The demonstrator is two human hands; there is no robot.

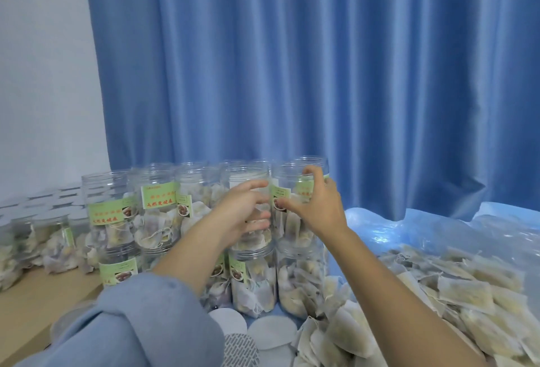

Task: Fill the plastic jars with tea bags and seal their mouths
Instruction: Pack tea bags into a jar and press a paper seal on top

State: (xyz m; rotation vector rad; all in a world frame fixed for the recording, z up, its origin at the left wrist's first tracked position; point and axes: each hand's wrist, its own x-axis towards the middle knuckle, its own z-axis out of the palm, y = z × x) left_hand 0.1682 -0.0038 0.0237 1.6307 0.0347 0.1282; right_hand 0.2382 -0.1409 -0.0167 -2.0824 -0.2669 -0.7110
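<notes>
Your left grip [248, 209] curls round the side of a clear plastic jar [252, 214] on the upper tier, fingers wrapped at its front with the thumb up near the threaded rim. Your right grip [314, 206] holds the neighbouring jar [295, 188], thumb and forefinger pinching at its green label while the other fingers reach over the shoulder of the jar behind.

Both jars are smooth, transparent cylinders with ribbed, uncapped mouths, part-filled with crumpled white paper tea bags and their strings. Each carries a pale green label with red characters and a small dark picture. They stand on a lower tier of jars [252, 279] just like them, packed tight side by side.

Loose tea bags [467, 288], flat and square with soft edges, are heaped on crinkled clear plastic sheeting [438, 226] to your right. Round white sealing discs [270, 333] lie flat near you, in front of the stack. To your left, sealed jars [38, 220] crowd the wooden desk [32, 305]. A pleated blue curtain [321, 60] hangs close behind everything.
</notes>
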